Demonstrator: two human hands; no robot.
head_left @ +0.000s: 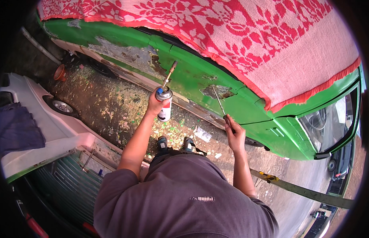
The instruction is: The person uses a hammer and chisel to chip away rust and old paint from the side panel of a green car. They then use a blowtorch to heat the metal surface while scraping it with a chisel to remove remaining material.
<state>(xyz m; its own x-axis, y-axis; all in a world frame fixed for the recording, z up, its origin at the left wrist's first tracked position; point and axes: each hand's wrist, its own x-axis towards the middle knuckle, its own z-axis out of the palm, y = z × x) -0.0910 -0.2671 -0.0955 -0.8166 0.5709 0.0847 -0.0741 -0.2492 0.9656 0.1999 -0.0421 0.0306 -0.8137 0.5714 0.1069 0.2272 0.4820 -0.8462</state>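
My left hand [154, 105] is wrapped round a gas blowtorch [164, 106], a white and red canister with a brass-coloured nozzle angled up toward the green car [240, 104]. No flame can be made out at the nozzle. In my right hand [235, 133] is a long thin metal tool [219, 101] with a dark handle, perhaps a screwdriver or scraper. Its far end reaches a bare patch [218, 91] on the car's side, where the green paint is gone. Another larger stripped area [131, 54] lies farther left on the same side.
A red and pink floral blanket [248, 35] covers the car's upper part. Paint flakes [113, 101] litter the ground around my feet. Behind on the left stands a pale vehicle [53, 123] with a dark cloth on it. An orange pot [60, 73] sits far left; a long bar [303, 190] runs at right.
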